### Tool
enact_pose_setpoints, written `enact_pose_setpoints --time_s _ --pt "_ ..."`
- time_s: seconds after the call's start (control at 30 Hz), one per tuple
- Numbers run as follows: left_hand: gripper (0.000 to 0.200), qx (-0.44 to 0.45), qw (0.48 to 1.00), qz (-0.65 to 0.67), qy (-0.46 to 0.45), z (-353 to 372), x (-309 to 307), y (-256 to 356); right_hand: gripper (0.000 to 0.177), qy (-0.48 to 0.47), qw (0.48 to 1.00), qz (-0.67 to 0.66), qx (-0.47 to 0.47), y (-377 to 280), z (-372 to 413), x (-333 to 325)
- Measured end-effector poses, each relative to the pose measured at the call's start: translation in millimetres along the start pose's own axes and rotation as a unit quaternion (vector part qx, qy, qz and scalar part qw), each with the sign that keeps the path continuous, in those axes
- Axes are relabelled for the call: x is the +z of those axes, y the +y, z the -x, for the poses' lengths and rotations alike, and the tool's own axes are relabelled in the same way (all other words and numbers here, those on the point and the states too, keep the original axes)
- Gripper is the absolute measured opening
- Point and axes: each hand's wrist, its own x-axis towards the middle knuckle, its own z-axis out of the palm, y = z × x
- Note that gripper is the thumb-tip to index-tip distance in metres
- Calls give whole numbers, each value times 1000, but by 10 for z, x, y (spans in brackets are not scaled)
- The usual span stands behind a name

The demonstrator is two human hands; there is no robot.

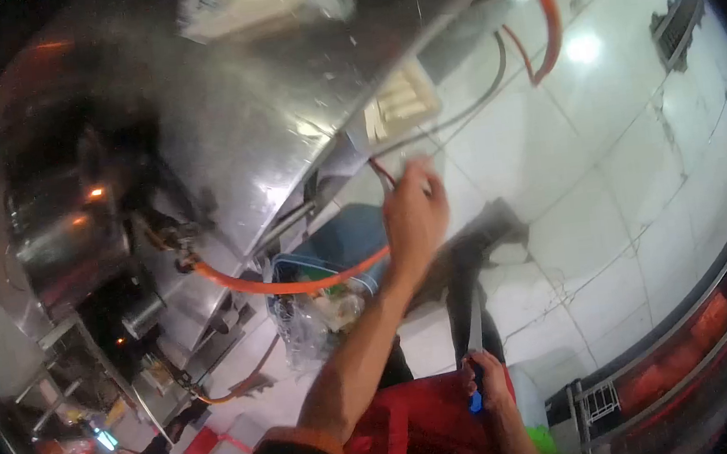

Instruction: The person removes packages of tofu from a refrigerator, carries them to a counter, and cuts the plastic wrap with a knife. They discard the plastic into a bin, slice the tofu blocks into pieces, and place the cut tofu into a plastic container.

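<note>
My left hand (415, 213) reaches out over the floor beside the metal worktable. Its fingers look bent and are smeared by motion; nothing in them can be made out. An orange hose (299, 285) runs from the table fittings and passes behind my left forearm. Low in front of my body, my right hand (487, 378) is closed around a knife (476, 326). The narrow blade points forward, away from me, and the blue end of the handle shows below my fist.
Under the steel worktable (271, 104) edge stand a blue bin (342, 236) with plastic bags and a white tub (404, 109) of pale pieces. A plastic-wrapped pack (247, 4) lies on top. Tiled floor (588, 168) extends right, towards a floor drain (677, 27) and a red-lit case (687, 352).
</note>
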Motion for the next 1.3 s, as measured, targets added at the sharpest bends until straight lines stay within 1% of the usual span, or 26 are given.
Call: enact_pose_setpoints --time_s 0.03,0.07,0.13,0.2,0.23,0.27,0.3,0.37,0.4,0.47,0.6,0.67,0.7,0.77,0.8,0.83,0.87,0.93,1.0,1.07,1.1,1.13,1.17,1.2,1.23,1.3 --pt "32 5 997 49 -53 199 -165 257 15 14 999 25 -21 -33 64 34" --pt "32 10 997 56 -48 247 -360 509 15 14 999 28 -28 -50 147 45" --pt "26 111 991 51 61 335 -791 843 16 9 998 39 -50 -94 297 23" --pt "30 271 928 -81 244 -244 -1149 1023 16 20 996 58 -60 -184 530 36" --pt "35 316 896 -114 290 -507 -1331 1158 16 26 995 62 -67 -237 632 60" --pt "35 326 880 -171 301 -725 -1474 1270 15 55 990 92 -88 -259 735 73" --pt "36 334 860 -228 310 -918 -1590 1340 15 83 983 122 -106 -252 837 38" --pt "31 334 853 -308 257 -1247 -1729 1278 15 100 979 134 -114 -187 887 -175" --pt "31 334 854 -304 258 -1292 -1760 1261 16 107 977 141 -120 -173 938 -242" --pt "22 324 840 -385 205 -1384 -1849 1296 16 108 975 140 -136 -199 1124 -184" --pt "17 338 871 -309 178 -1454 -1967 1209 16 126 974 125 -141 -75 1305 -281" --pt "5 288 921 -90 247 -1476 -1982 1111 16 131 970 132 -155 34 1315 -386" --pt "5 291 919 -89 249 -1464 -1995 1053 16 135 966 138 -170 78 1310 -432" --pt "9 194 942 125 245 -1426 -2084 939 15 139 962 161 -171 149 1326 -520" --pt "9 198 939 125 250 -1417 -2172 904 15 143 958 182 -170 135 1339 -480" --pt "12 140 940 215 223 -1391 -2262 849 15 139 957 185 -173 137 1376 -443" --pt "15 80 929 304 194 -1373 -2353 800 15 141 953 199 -181 136 1435 -408" --pt "16 97 919 327 197 -1104 -2536 825 15 140 947 217 -190 108 1590 -249" --pt "18 109 908 351 201 -973 -2715 702 18 169 893 355 -219 9 1697 -25" --pt "24 107 815 562 92 -916 -2742 156 24 176 836 433 -287 -23 1786 249" --pt "24 82 816 564 96 -506 -2787 197 28 152 814 474 -299 -88 1878 428" --pt "26 82 905 404 107 71 -2910 471 30 157 792 479 -343 -53 1832 522" --pt "28 78 965 231 99 623 -2974 638 28 155 795 479 -339 -111 2219 1069" --pt "30 23 971 227 74 1029 -2997 620 28 132 784 446 -412 -64 2333 1356" --pt "30 23 969 233 80 1340 -3003 557 31 109 755 446 -467 -56 2310 1588" --pt "25 -43 938 337 73 1989 -2937 355 36 89 719 454 -519 93 2436 1943"
